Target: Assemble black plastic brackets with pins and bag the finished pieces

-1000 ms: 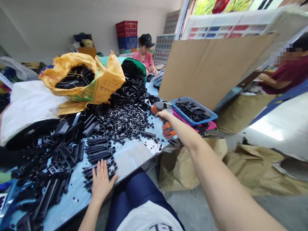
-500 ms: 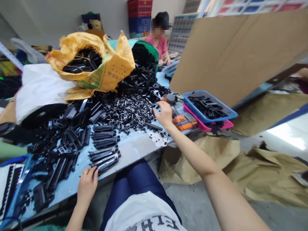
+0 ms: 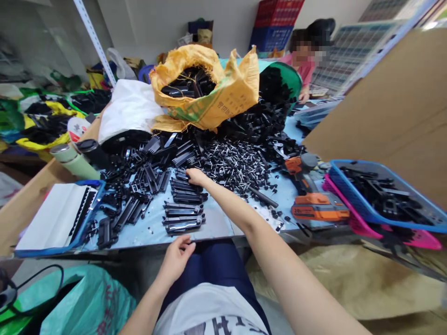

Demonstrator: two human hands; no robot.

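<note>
My right hand (image 3: 196, 177) reaches to the far end of a row of long black plastic parts (image 3: 186, 210), its fingers closed on a black plastic piece there. The fingertips are partly hidden by the hand itself. My left hand (image 3: 177, 257) hovers at the table's front edge, just below the nearest part in the row. Its fingers are loosely curled with the thumb apart, and nothing shows in them. Right of the row spreads a heap of small black pieces with metal pins (image 3: 235, 165). More long black parts (image 3: 131, 209) lie loose to the left.
An orange and grey cordless drill (image 3: 319, 207) lies beside a blue basket (image 3: 387, 223) of black parts, stacked on a pink one. A yellow sack (image 3: 223, 109) stands behind the heap. At left are a blue tray (image 3: 52, 252) and a green bottle (image 3: 75, 163). A co-worker (image 3: 307, 70) sits beyond.
My right hand has moved left, from beside the drill to the far end of the row. The left hand has drawn off the nearest parts. The view has turned left.
</note>
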